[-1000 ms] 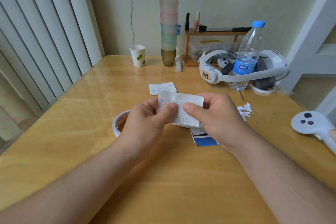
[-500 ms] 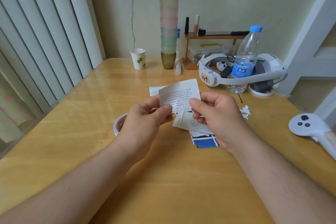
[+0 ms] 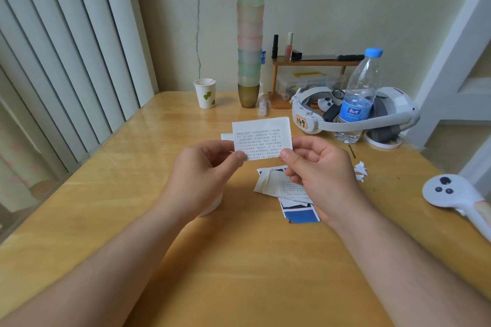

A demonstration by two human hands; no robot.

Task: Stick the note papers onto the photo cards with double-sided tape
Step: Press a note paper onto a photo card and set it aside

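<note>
A white note paper (image 3: 261, 135) with printed lines stands upright above the table, pinched at its lower corners by my left hand (image 3: 204, 180) and my right hand (image 3: 320, 175). Below it a small pile of note papers (image 3: 276, 184) lies on blue photo cards (image 3: 300, 214). Another note paper (image 3: 226, 136) lies flat behind, mostly hidden. The white roll of double-sided tape (image 3: 214, 206) sits under my left hand, nearly all hidden.
A paper cup (image 3: 205, 93), a tall stack of coloured cups (image 3: 249, 45), a small shelf, a headset (image 3: 353, 114) and a water bottle (image 3: 358, 95) stand at the back. White paper scraps (image 3: 360, 171) and a white controller (image 3: 457, 194) lie at the right.
Both hands have lifted the note paper off the pile and raised it upright, uncovering the papers and photo cards beneath.
</note>
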